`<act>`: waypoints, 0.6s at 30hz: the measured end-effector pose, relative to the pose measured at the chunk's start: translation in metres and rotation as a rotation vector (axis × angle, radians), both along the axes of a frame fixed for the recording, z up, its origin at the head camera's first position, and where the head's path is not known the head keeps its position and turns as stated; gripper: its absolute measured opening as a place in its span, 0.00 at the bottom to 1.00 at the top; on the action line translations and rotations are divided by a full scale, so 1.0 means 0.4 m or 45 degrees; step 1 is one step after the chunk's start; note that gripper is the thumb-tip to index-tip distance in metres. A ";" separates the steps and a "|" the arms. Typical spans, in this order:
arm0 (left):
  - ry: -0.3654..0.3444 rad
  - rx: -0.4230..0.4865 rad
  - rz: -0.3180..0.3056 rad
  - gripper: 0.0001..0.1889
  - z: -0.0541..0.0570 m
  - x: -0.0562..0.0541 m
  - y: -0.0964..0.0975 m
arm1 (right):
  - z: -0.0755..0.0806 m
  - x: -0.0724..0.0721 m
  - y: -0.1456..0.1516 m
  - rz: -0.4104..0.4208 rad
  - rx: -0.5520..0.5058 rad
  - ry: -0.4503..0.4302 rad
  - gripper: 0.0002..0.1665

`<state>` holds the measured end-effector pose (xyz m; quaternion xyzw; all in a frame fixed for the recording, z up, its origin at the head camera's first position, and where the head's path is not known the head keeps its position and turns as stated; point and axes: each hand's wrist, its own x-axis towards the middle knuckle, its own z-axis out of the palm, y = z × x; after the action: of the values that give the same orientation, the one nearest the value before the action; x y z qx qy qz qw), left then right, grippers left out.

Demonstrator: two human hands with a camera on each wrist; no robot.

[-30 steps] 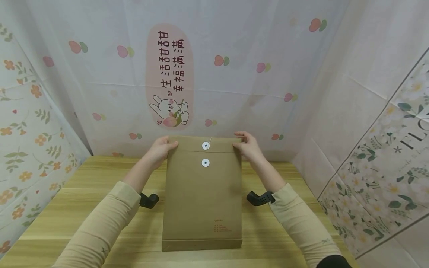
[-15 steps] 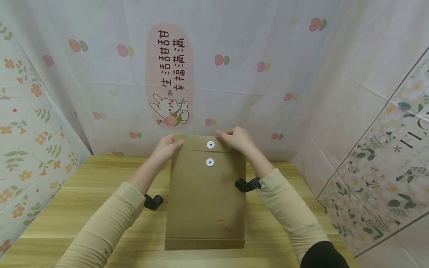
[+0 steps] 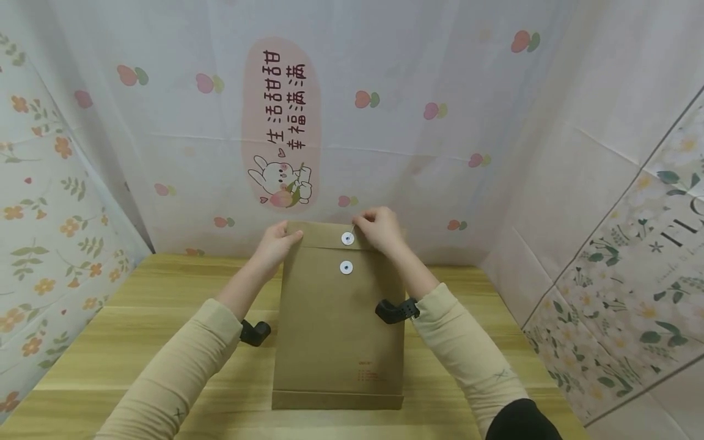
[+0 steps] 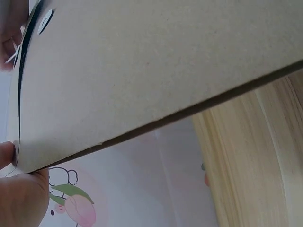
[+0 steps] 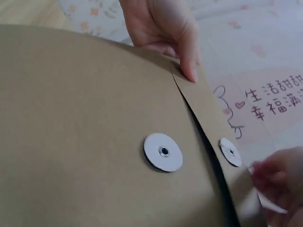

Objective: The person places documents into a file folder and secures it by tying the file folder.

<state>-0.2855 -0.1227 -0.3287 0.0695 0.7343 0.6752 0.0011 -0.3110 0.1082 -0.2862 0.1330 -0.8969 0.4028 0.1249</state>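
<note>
Right hand (image 3: 381,230) pinches the string (image 3: 353,228) beside the upper disc (image 3: 348,239); left hand (image 3: 273,247) grips the envelope's (image 3: 338,324) near top corner, thumb in front. I'd want that string lightly taut, with the left hand bracing the flap (image 3: 319,235) (thin card would probably buckle under a hard tug). The envelope slopes down from between both hands, over the counter (image 3: 165,299); its long axis runs from the flap, raised at the hands, toward the wearer, disc side facing my head view.
</note>
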 end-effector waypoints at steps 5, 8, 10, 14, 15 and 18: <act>-0.018 0.014 -0.009 0.25 -0.007 -0.002 -0.008 | -0.012 0.028 -0.011 0.246 -0.389 -0.019 0.13; -0.036 0.003 0.013 0.26 -0.010 -0.004 -0.012 | -0.024 0.052 -0.009 0.425 -0.569 -0.038 0.11; -0.051 -0.007 0.032 0.28 -0.012 -0.006 -0.016 | -0.040 0.070 -0.004 0.521 -0.642 -0.044 0.11; -0.098 -0.038 0.066 0.34 -0.015 -0.010 -0.023 | -0.087 0.112 0.012 0.647 -0.632 -0.035 0.11; -0.108 -0.039 0.068 0.35 -0.015 -0.011 -0.024 | -0.100 0.125 0.016 0.664 -0.621 -0.047 0.12; -0.120 -0.032 0.068 0.35 -0.017 -0.012 -0.025 | -0.139 0.164 0.026 0.707 -0.571 -0.098 0.12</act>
<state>-0.2904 -0.1326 -0.3354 0.0181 0.7434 0.6683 0.0186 -0.2452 0.1185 -0.3419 0.3256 -0.7200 0.6128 0.0028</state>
